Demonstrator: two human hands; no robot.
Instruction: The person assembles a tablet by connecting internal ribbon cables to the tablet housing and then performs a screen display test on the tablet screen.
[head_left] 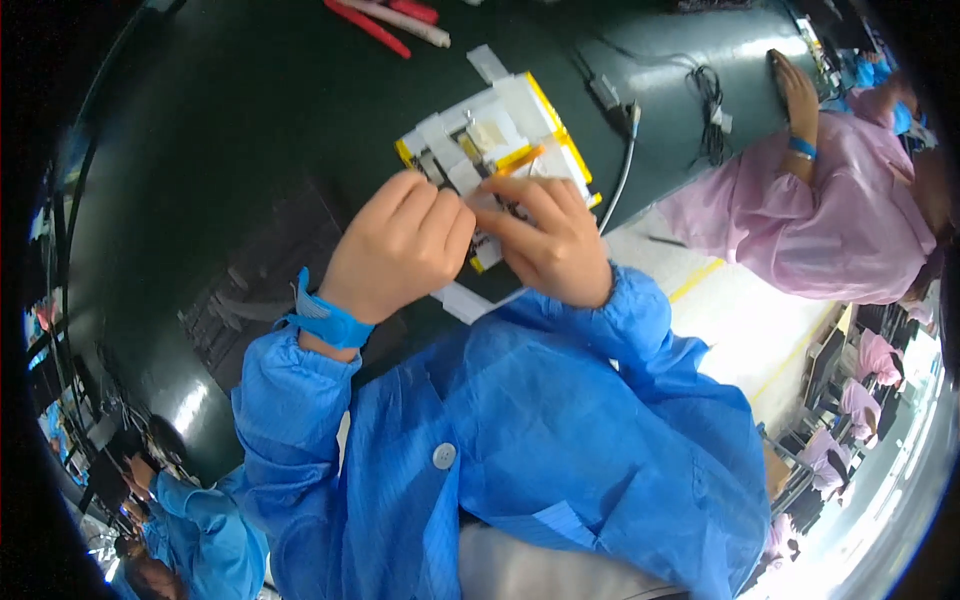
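A yellow-edged white assembly (508, 122), partly hidden behind the left grip (400, 240) and the right grip (552, 238)

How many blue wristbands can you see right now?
2. One blue wristband is at the wrist of the person's left hand; the other blue wristband is on the co-worker in pink at right. More may be hidden.
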